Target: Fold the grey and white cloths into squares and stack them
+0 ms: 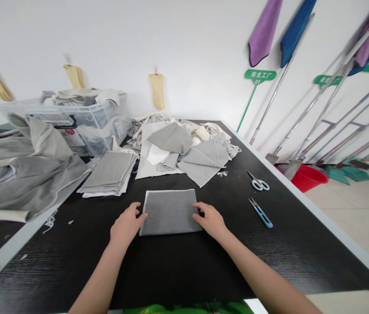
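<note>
A flat grey cloth with pale edges (171,212) lies squared on the black table in front of me. At its left edge is my left hand (127,224), thumb and fingers apart, the thumb tip touching the edge. My right hand (212,221) is at the opposite edge, thumb and fingertips resting on the cloth with a gap between them. Neither hand grips it. Behind my left hand sits a neat stack of folded grey cloths (108,171). Beyond the flat cloth spreads a loose heap of grey and white cloths (171,138).
White-handled scissors (260,185) and blue thread snips (263,214) lie on the table (289,253) at right. A clear plastic bin (99,117) of cloths stands back left, beside a crumpled grey pile (33,165). A red bucket (310,178) is on the floor.
</note>
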The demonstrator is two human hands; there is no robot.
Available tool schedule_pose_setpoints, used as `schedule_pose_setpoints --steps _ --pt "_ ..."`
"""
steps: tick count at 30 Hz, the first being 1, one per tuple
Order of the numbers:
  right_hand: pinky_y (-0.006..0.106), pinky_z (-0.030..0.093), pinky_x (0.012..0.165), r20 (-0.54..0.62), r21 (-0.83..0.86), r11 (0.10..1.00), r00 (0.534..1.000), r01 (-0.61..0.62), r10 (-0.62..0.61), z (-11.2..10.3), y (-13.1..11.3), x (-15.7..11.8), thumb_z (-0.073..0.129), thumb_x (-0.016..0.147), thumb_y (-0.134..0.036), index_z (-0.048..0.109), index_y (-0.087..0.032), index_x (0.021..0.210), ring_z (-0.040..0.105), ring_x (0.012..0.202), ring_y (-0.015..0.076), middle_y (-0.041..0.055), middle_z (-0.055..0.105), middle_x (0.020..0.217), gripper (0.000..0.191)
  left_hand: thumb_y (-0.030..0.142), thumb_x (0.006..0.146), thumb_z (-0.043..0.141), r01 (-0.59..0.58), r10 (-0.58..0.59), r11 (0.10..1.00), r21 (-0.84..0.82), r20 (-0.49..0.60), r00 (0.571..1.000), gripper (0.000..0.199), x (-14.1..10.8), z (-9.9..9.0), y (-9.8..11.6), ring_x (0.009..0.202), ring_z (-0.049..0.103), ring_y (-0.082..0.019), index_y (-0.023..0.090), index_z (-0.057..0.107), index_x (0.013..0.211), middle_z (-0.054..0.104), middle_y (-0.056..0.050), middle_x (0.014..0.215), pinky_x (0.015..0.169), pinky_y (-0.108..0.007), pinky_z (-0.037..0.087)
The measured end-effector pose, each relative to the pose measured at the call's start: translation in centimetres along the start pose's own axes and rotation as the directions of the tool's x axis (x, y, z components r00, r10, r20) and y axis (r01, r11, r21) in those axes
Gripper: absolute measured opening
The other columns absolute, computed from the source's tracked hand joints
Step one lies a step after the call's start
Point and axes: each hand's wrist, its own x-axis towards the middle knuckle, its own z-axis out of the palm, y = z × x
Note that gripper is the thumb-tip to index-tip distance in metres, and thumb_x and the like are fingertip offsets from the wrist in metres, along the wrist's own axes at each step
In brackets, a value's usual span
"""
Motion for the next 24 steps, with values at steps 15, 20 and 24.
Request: schedule_pose_setpoints --steps 15,20,24 --pt "0.02 0.039 0.07 0.399 0.376 0.845 0.756 0.38 -0.518 0.9 -5.3 -7.2 0.054 0.067 -0.024 0.06 -0.025 0.087 0.057 0.069 0.0104 -0.0041 0.064 0.079 0.021 0.018 0.059 0.052 -0.234 0.182 0.92 -0.314 -0.185 0.966 0.048 3.7 1.0 -0.3 0.103 0.043 -0.02 0.02 0.047 0.106 0.045 -0.007 0.112 0.089 -0.034 0.032" --pt "0.024 0.036 0.077 0.169 0.269 0.89 0.891 0.369 -0.421 -0.6 -6.1 -6.5 0.043 0.074 -0.023 0.059 -0.027 0.089 0.054 0.084 0.0128 -0.0019 0.062 0.089 0.022 0.031 0.064 0.051 -0.083 -0.014 0.96 -0.268 -0.343 0.939 0.05 1.1 0.4 -0.9 0.105 0.039 -0.024 0.019 0.041 0.112 0.039 -0.01 0.114 0.089 -0.038 0.031" --pt "0.037 0.033 0.081 0.046 0.052 0.994 0.994 0.099 -0.101 -0.4 -4.2 -4.7 0.049 0.069 -0.03 0.052 -0.027 0.104 0.041 0.105 0.0228 0.0042 0.046 0.118 0.035 0.034 0.068 0.049 -0.004 -0.276 0.722 -0.692 -0.294 0.915 0.047 -3.1 1.6 -1.1 0.109 0.037 -0.021 0.023 0.037 0.112 0.035 -0.008 0.119 0.088 -0.035 0.035"
